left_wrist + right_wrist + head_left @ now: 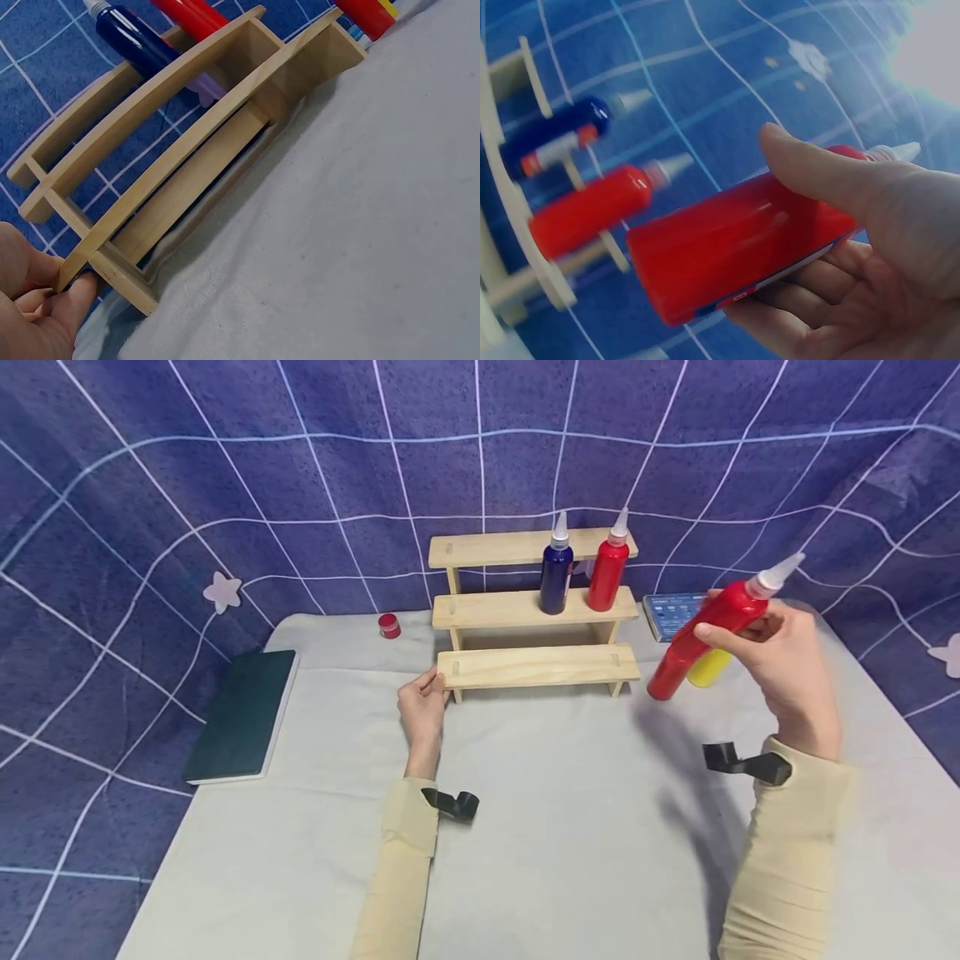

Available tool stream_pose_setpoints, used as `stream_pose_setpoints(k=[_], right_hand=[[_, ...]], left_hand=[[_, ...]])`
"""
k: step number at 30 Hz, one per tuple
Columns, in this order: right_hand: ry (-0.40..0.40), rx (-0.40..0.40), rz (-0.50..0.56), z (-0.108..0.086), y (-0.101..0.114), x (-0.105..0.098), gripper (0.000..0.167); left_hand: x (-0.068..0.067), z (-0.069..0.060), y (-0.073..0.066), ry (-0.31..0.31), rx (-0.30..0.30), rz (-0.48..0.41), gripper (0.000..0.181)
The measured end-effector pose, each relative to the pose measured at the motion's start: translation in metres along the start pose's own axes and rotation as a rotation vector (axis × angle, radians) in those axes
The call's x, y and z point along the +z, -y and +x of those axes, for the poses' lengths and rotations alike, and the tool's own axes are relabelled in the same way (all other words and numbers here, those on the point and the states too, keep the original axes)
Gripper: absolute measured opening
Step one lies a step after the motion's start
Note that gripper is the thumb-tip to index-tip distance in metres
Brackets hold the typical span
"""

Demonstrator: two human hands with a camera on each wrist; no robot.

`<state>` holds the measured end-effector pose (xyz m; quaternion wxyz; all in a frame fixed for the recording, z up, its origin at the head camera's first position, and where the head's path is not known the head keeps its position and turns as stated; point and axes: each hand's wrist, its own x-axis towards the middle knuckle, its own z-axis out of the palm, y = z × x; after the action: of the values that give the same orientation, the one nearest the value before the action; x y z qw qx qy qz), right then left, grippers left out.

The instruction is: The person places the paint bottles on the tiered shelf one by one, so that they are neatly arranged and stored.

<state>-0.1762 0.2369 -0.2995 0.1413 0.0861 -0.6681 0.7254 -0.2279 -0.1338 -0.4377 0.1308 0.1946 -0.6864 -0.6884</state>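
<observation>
A red squeeze bottle [686, 652] is being gripped between the right hand's [798, 668] thumb and fingers, just right of the three-tier wooden rack [537, 667]. It's tilted, nozzle aimed up-right, base down-left. The bottom step's left end is pinched by the left hand [422, 706], hands well apart. One blue bottle [556, 581] and one other red bottle [608, 575] are stood upright mid-rack; fill levels can't be told.

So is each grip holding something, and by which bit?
The right grip holds a red bottle by the upper part of its body, below the white nozzle. The left grip pinches the wooden rack by the left end of its lowest shelf.
</observation>
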Motion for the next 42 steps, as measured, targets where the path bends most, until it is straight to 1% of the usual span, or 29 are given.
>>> stream_pose_setpoints(k=[6, 10, 12, 15, 18, 21, 24, 29, 33, 37, 42], right_hand=[[0.070, 0.066, -0.150, 0.011, -0.014, 0.033, 0.037], [0.125, 0.098, -0.316, 0.019, -0.024, 0.057, 0.042], [0.158, 0.105, -0.348, 0.024, -0.028, 0.069, 0.044], [0.196, 0.114, -0.340, 0.032, -0.032, 0.089, 0.042], [0.235, 0.114, -0.292, 0.041, -0.034, 0.109, 0.043], [0.250, 0.113, -0.266, 0.050, -0.036, 0.127, 0.043], [0.255, 0.111, -0.250, 0.058, -0.039, 0.143, 0.043], [0.244, 0.085, -0.279, 0.070, -0.046, 0.167, 0.041], [0.213, 0.068, -0.301, 0.080, -0.053, 0.184, 0.038], [0.188, 0.082, -0.344, 0.088, -0.060, 0.196, 0.037], [0.207, 0.093, -0.398, 0.096, -0.067, 0.206, 0.039]], left_hand=[[-0.002, 0.001, -0.001, -0.002, 0.015, -0.011, 0.029], [-0.005, 0.002, 0.000, -0.010, 0.021, -0.002, 0.029], [-0.007, 0.002, 0.001, -0.009, 0.023, 0.000, 0.029], [-0.008, 0.002, 0.001, -0.003, 0.020, 0.001, 0.030], [-0.008, 0.003, 0.001, -0.004, 0.019, -0.007, 0.029], [-0.007, 0.003, 0.000, -0.006, 0.022, -0.011, 0.029], [-0.006, 0.002, 0.000, -0.006, 0.030, 0.007, 0.028], [-0.004, 0.001, 0.000, -0.008, 0.038, 0.012, 0.028], [-0.003, 0.000, 0.000, -0.016, 0.037, 0.002, 0.028], [-0.003, 0.000, 0.000, -0.018, 0.040, 0.011, 0.027], [-0.002, 0.000, 0.001, -0.026, 0.047, 0.017, 0.027]])
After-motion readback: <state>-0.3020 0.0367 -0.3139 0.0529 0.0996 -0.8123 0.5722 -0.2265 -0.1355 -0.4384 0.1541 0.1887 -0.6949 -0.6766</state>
